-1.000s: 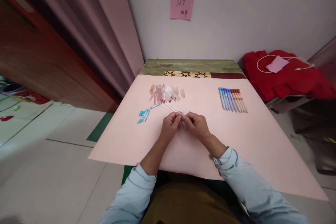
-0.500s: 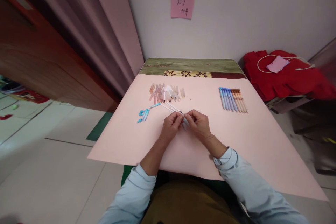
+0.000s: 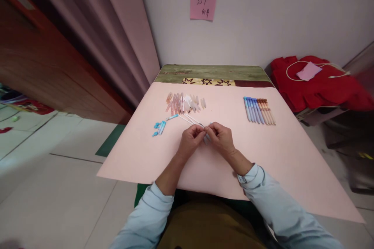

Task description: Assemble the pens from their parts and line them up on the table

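Note:
My left hand (image 3: 190,140) and my right hand (image 3: 221,139) meet fingertip to fingertip over the near middle of the pink sheet. Both are closed in a pinch, and the small thing between the fingers is hidden. White pen refills (image 3: 188,119) with dark tips lie slantwise just beyond the fingertips. Below the fingers, pale translucent pen barrels (image 3: 207,139) show in part. To the left are light-blue pen caps and small blue parts (image 3: 157,126), with a blue pen piece (image 3: 172,117) beside them.
A pile of pinkish and clear pen barrels (image 3: 181,103) lies farther back. On the right, finished-looking blue and brown pens (image 3: 258,111) form a neat row. The pink sheet (image 3: 140,155) covers most of the table. Red cloth (image 3: 327,93) with a white cable sits at the right.
Both hands stay in nearly the same place. The fingers have shifted slightly, and less of the pale barrels shows between them.

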Available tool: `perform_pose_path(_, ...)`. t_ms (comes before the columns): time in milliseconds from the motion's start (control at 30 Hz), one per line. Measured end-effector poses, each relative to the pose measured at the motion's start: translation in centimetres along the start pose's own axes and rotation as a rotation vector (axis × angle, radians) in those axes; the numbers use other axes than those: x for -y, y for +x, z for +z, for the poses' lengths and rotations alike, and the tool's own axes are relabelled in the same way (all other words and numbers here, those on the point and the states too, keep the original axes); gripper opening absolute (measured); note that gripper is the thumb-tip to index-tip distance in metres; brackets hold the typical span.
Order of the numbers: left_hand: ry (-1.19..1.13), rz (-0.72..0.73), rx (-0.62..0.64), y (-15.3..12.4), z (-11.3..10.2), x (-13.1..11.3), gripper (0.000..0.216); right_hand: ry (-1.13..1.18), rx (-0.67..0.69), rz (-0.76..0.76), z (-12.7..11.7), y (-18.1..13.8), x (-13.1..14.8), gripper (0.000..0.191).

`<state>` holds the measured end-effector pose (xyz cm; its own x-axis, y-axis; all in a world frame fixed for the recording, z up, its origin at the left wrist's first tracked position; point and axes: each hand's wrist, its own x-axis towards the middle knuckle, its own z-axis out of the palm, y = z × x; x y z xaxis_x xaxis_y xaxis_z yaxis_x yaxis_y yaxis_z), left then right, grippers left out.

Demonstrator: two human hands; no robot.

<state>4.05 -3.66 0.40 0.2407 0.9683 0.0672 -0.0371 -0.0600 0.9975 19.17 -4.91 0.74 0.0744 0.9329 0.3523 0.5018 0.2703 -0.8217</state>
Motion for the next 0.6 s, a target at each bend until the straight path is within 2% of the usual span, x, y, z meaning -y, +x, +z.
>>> perform_pose_path(333,0.027,-0.002,0.007,-0.01,0.15,0.0,0.026,0.029,-0.028,0.02,-0.01,-0.07,0.28,0.025)
perform_pose_path(600,0.071,0.018,0.072,-0.19,0.02,-0.52,0.024,0.08,-0.047,0.048,0.15,-0.22,-0.02,0.027)
